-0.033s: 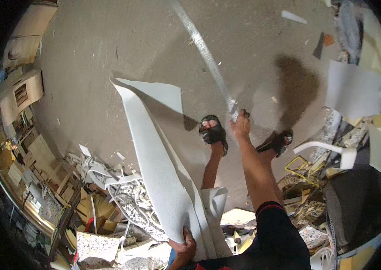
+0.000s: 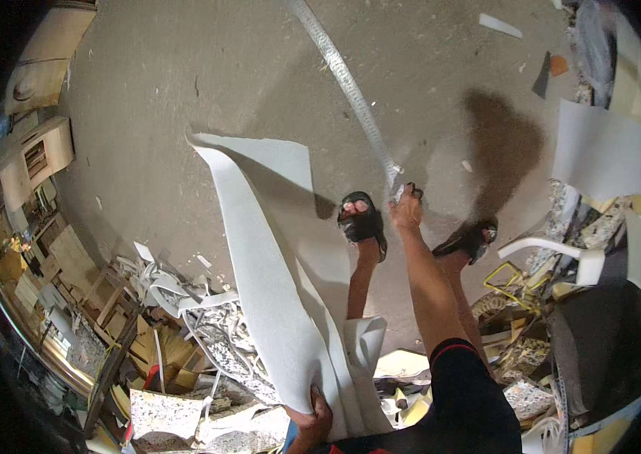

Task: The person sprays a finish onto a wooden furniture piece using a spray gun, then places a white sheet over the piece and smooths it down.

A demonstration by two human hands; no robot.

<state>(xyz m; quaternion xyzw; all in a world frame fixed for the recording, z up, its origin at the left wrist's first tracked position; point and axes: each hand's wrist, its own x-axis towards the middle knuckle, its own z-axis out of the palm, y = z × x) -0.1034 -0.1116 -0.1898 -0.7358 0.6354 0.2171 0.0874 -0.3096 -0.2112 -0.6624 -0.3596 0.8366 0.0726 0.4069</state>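
Observation:
My left hand (image 2: 309, 412) grips the near end of a long white foam sheet (image 2: 260, 265), folded over lengthwise and draped toward the floor, with a loose corner flap at its far end. My right hand (image 2: 408, 204) is closed on the near end of a long, narrow silvery strip (image 2: 347, 83), which runs away toward the top edge of the view. My two feet in black sandals (image 2: 358, 219) are on the concrete floor (image 2: 154, 91), one on either side of my right forearm. Some fingertips of my left hand are hidden by the sheet.
Piles of foam offcuts (image 2: 222, 340) lie behind and beside me. Wooden boards and pieces (image 2: 37, 163) line the left side. On the right are white sheets (image 2: 600, 147), a yellow wire frame (image 2: 505, 284) and dark material (image 2: 592, 340). Small scraps (image 2: 499, 26) dot the floor.
The view has shifted very slightly. Both hands hold the same things in nearly the same places.

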